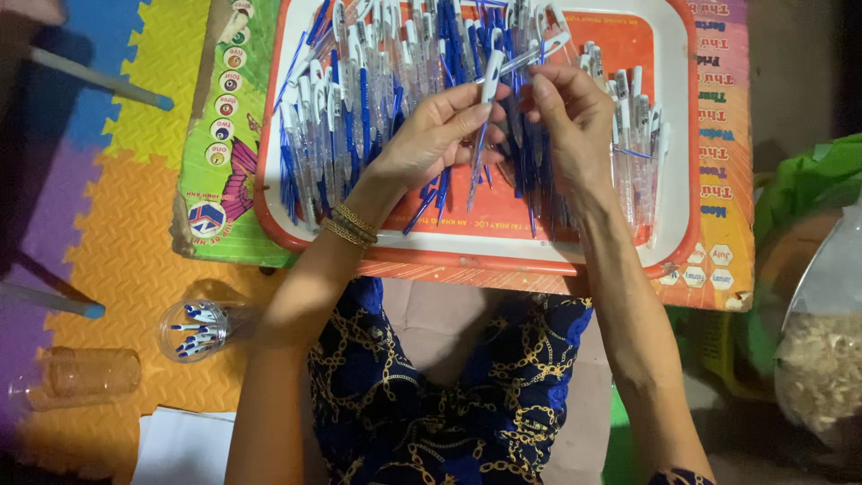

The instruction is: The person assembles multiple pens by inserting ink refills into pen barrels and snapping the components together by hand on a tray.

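There is one camera, worn on the person's head. It looks almost straight down, from close above the lap. The orange tray point(682, 135) fills the upper middle of the frame. The foam floor mat point(126, 242) shows on the left. Both arms come up from the bottom edge.

One orange tray point(687, 144). Two hands point(503, 126) at work. Pens point(359, 108), blue and white: dozens heaped, too many to count. Two clear plastic cups point(193, 328), one holding pen parts. One low bench point(732, 207). One clear bag point(822, 359).
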